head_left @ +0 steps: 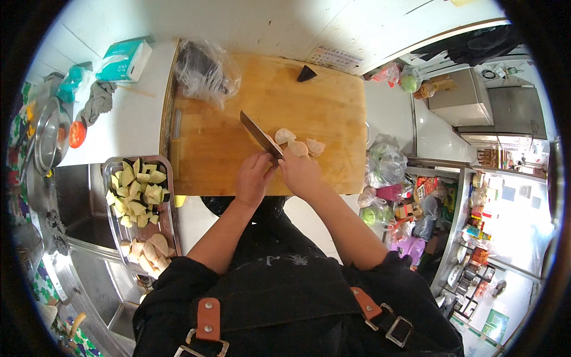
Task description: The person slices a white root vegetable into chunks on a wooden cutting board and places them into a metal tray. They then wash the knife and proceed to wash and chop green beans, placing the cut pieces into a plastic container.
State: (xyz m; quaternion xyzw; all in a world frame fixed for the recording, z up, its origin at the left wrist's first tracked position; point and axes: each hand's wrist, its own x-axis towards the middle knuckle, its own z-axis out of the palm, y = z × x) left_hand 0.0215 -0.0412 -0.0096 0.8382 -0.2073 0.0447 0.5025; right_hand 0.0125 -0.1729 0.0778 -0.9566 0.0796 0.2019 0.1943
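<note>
Right hand (300, 175): clamped on knife (259, 133); handle hidden
Left hand (256, 175): fingers bunched by knife; hold on anything, cannot tell
Slices (298, 148): on board (208, 154), right of knife; one partly covered
Bag (228, 71): on board; contents unclear

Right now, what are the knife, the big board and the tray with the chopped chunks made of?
Knife blade: probably smooth steel, since it looks thin, flat and grey. Board: likely wood, smooth, with a warm yellow-brown colour, though bamboo is possible. Tray: seems to be shiny metal, perhaps stainless steel, because its silvery rim catches the light.
</note>
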